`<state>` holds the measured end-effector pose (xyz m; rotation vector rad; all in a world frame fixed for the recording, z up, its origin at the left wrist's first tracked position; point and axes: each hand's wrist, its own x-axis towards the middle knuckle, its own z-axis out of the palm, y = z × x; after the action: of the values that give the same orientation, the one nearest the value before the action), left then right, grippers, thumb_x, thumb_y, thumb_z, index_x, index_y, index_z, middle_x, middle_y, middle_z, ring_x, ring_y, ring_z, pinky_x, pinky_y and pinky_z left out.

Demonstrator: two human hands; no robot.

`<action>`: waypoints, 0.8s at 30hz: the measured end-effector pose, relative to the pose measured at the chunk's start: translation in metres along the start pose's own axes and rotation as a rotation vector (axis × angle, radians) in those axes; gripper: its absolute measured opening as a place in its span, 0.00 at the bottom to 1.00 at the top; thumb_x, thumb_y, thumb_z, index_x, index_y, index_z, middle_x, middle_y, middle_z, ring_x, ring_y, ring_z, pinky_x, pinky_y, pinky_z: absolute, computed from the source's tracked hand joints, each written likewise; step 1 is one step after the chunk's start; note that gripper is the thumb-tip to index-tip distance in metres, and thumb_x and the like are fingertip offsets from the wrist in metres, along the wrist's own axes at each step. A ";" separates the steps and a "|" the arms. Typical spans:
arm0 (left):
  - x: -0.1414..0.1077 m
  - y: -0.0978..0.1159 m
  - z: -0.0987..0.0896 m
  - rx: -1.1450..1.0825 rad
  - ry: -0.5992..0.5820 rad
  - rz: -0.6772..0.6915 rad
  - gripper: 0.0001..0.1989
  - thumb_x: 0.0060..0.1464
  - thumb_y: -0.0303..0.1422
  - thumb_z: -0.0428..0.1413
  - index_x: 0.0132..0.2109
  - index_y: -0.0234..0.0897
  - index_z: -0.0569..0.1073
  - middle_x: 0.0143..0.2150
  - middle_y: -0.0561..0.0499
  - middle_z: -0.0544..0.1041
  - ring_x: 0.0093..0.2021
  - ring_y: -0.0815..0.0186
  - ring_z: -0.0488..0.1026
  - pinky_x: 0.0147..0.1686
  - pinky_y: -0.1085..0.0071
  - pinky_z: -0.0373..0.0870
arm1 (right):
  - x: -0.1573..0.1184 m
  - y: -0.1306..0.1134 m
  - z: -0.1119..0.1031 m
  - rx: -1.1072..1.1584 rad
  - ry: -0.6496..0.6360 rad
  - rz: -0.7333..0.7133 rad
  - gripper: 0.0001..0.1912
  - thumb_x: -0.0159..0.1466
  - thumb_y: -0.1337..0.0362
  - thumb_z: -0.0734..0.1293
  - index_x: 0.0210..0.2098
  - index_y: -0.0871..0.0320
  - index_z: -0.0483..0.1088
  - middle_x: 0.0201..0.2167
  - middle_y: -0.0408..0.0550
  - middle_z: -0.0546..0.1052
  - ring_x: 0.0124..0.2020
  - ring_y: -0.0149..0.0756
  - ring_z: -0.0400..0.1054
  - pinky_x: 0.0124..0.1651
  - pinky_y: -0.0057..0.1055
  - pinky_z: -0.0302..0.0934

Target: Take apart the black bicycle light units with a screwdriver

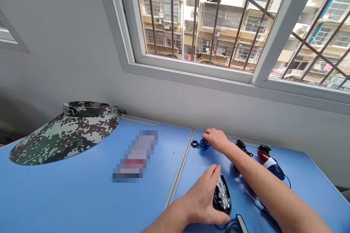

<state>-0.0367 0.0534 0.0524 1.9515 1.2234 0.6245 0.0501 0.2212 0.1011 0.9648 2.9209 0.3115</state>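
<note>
My left hand (202,196) is curved around an opened black oval housing (222,196), fingers at its far end and thumb by its near end. Metal contacts or bare inner parts show inside that housing. Farther off, the fingertips of my right hand (217,141) are closed on a small blue see-through cover (204,145) on the table, partly hidden by the fingers. Beside the cover lies a black ring-shaped part (195,144). Close to my left thumb is a dark, flat-sided part (241,223) with a black cable.
A red, white and blue lamp-like unit (271,164) with a wire lies on the blue table (90,193) at right. Black bracket parts (241,145) and a screwdriver (255,199) lie near my right forearm. A camouflage visor (73,131) and a blurred-out item (135,156) are at left.
</note>
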 end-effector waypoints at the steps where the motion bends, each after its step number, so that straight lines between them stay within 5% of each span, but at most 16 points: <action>1: 0.000 0.000 0.000 0.001 0.000 -0.002 0.62 0.34 0.46 0.67 0.70 0.26 0.45 0.69 0.29 0.48 0.68 0.38 0.46 0.65 0.46 0.50 | 0.000 0.000 -0.001 -0.002 -0.001 0.003 0.16 0.64 0.75 0.60 0.45 0.52 0.71 0.43 0.49 0.74 0.39 0.38 0.66 0.29 0.28 0.52; 24: 0.004 -0.001 0.000 0.007 0.050 0.046 0.60 0.33 0.40 0.69 0.69 0.31 0.48 0.68 0.31 0.51 0.67 0.38 0.49 0.65 0.47 0.51 | -0.019 -0.004 -0.015 0.124 0.072 0.082 0.17 0.65 0.73 0.58 0.48 0.51 0.71 0.47 0.50 0.74 0.45 0.40 0.66 0.36 0.29 0.61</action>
<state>-0.0362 0.0571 0.0514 1.9852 1.2158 0.6973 0.0618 0.2044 0.1145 1.1156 3.0016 0.1740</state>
